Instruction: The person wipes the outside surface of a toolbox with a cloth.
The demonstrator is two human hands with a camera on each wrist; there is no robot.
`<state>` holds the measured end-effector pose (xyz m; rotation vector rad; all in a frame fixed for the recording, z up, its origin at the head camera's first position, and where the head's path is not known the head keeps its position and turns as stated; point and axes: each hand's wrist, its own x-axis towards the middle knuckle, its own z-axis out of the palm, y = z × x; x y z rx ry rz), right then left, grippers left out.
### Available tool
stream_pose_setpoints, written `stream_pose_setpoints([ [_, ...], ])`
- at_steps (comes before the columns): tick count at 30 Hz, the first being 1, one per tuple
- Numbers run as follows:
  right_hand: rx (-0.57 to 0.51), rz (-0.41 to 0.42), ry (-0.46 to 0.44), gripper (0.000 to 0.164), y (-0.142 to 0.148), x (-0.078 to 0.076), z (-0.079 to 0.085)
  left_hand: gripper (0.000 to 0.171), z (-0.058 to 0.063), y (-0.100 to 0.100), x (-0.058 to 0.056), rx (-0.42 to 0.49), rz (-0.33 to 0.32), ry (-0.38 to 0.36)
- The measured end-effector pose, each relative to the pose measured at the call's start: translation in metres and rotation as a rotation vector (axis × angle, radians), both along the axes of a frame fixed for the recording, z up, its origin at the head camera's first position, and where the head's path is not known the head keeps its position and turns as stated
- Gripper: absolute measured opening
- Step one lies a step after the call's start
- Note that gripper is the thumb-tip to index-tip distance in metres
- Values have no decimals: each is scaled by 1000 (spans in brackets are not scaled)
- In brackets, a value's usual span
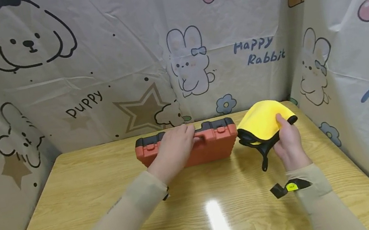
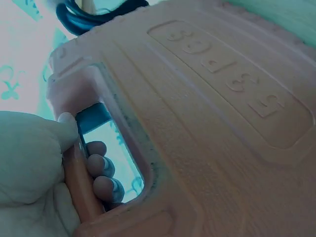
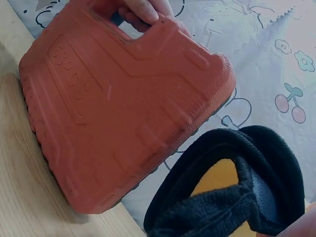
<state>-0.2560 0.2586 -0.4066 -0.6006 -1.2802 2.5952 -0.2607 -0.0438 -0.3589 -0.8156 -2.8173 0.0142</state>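
Note:
An orange-red tool case with black edging stands upright, handle up, near the back of the table. My left hand grips its handle; in the left wrist view the curled fingers show through the handle opening. Raised lettering marks the side of the case. To the right of the case, my right hand pinches a folded yellow cloth with black trim, thumb on top. A black loop hangs from the cloth. I cannot tell whether the case bears fully on the table.
The wooden table runs back to a printed sheet hung as a wall behind and on both sides. A black strap with a yellow tag is on the right wrist.

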Motion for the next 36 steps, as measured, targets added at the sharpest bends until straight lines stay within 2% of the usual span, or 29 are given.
stream_pose_setpoints([
  [3,1,2,-1,53,1,0,1,25,-2,1,10,-6,-25,1],
  [11,-18,15,7,53,0,1,3,27,-15,1,34,-41,-52,66],
  [17,-13,18,-1,54,-1,1,3,29,-29,2,49,-49,-85,60],
  [29,-1,17,-20,54,-2,1,2,24,-68,0,70,-84,-130,-25],
  [36,6,24,-16,54,-4,1,1,15,-88,2,77,-119,-123,2],
])
